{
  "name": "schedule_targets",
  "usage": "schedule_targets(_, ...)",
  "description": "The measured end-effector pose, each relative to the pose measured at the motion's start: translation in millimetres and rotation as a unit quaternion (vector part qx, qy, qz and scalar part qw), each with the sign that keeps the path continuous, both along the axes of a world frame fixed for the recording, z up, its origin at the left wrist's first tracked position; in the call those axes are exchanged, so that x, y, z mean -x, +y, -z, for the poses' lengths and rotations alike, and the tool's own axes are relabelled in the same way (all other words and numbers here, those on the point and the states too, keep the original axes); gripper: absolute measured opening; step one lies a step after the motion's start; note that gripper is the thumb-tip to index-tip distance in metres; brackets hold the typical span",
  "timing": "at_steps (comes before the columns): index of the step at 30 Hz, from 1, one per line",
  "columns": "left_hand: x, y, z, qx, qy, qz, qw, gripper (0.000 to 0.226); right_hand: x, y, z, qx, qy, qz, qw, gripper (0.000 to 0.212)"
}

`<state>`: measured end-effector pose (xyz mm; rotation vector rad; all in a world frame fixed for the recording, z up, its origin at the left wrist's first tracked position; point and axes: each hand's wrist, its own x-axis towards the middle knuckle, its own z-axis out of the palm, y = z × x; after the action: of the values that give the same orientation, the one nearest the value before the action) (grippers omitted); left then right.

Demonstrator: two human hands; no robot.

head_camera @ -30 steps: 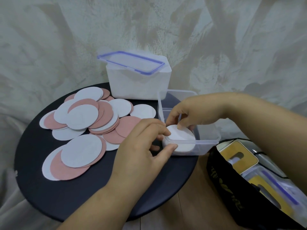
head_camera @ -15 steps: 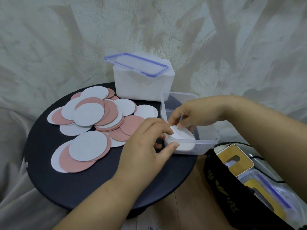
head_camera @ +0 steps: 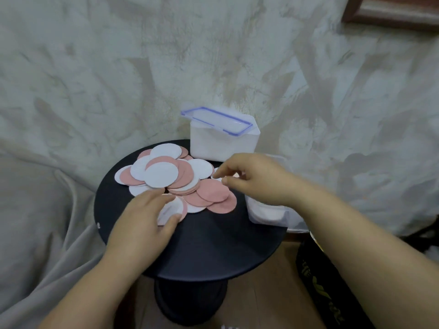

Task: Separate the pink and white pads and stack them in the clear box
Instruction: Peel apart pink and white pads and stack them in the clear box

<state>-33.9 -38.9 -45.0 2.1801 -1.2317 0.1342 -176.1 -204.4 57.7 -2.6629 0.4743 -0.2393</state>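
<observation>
Lettering (head_camera: 319, 281) on black bag (head_camera: 346, 295), apparently illegible.

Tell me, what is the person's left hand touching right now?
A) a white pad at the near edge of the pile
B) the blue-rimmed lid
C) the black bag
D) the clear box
A: the left hand has its fingers and thumb at the edges of a white pad on the near side of the pile.
</observation>
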Motion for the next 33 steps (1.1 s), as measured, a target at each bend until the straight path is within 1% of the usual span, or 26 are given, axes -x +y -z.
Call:
schedule_targets(2, 2.9, 8.6, 7.0, -0.025, -0.017, 0.008, 0.999, 0.051, -12.0, 13.1, 16.5, 0.026, 0.036, -0.026, 0.999, 0.028)
schedule_targets(4, 7.0, 14.4, 12.4, -0.013, -0.034, 0.018, 0.999, 0.047, -22.4, 23.2, 36.4, 0.045, 0.063, -0.015, 0.997, 0.037)
schedule_targets(7, 9.8, 18.4, 15.6, 0.03, 0.004, 0.001, 1.0, 0.035, -32.7, 33.2, 65.4, 0.072, 0.085, 0.052, 0.992, 0.042)
schedule_targets(8, 9.4, 18.8, 17.1, 0.046, 0.013, -0.003, 0.999, 0.034, -34.7, 34.0, 73.1, 0.08, 0.095, 0.078, 0.989, 0.041)
schedule_targets(10, 9.5, 20.1, 17.2, 0.076, 0.028, -0.001, 0.997, 0.035, -34.0, 36.0, 80.9, 0.066, 0.093, 0.119, 0.986, 0.039)
schedule_targets(11, 10.0, 20.7, 16.7, 0.093, 0.035, 0.004, 0.995, 0.039, -32.3, 36.9, 82.4, 0.064, 0.081, 0.129, 0.986, 0.037)
schedule_targets(13, 11.6, 22.5, 14.6, 0.131, 0.044, 0.016, 0.99, 0.042, -28.0, 40.2, 82.1, 0.098, 0.051, 0.126, 0.986, 0.032)
schedule_targets(16, 13.7, 25.6, 11.7, 0.16, 0.041, 0.017, 0.986, 0.042, -17.9, 50.0, 80.8, 0.126, 0.0, 0.111, 0.986, 0.016)
schedule_targets(20, 11.2, 28.7, 11.6, 0.156, 0.082, 0.002, 0.984, 0.047, -2.1, 59.0, 84.0, 0.135, -0.061, 0.112, 0.983, 0.034)
schedule_targets(21, 10.2, 29.6, 11.3, 0.153, 0.09, 0.003, 0.984, 0.044, 1.1, 59.4, 84.6, 0.133, -0.08, 0.12, 0.981, 0.035)
schedule_targets(23, 8.1, 29.6, 10.1, 0.141, 0.086, -0.001, 0.986, 0.027, 5.7, 58.5, 84.0, 0.122, -0.111, 0.137, 0.977, 0.035)
schedule_targets(24, 7.3, 29.1, 9.6, 0.14, 0.082, -0.001, 0.987, 0.02, 6.8, 58.1, 82.8, 0.113, -0.122, 0.147, 0.975, 0.033)
schedule_targets(26, 6.5, 30.4, 7.1, 0.158, 0.087, -0.003, 0.984, 0.022, 7.6, 58.5, 78.4, 0.089, -0.155, 0.162, 0.97, 0.028)
schedule_targets(28, 7.3, 34.3, 1.3, 0.2, 0.114, -0.025, 0.973, 0.02, 8.0, 62.4, 70.5, 0.038, -0.206, 0.18, 0.961, 0.019)
schedule_targets(30, 10.8, 38.3, -6.7, 0.248, 0.159, -0.052, 0.954, 0.019, 7.3, 67.1, 61.2, -0.056, -0.25, 0.196, 0.947, 0.015)
schedule_targets(31, 13.7, 40.1, -10.7, 0.271, 0.189, -0.054, 0.942, 0.019, 5.6, 70.3, 57.1, -0.121, -0.265, 0.191, 0.937, 0.015)
schedule_targets(33, 21.0, 43.0, -15.8, 0.298, 0.257, -0.038, 0.919, 0.018, -0.8, 78.1, 53.8, -0.265, -0.292, 0.165, 0.904, 0.019)
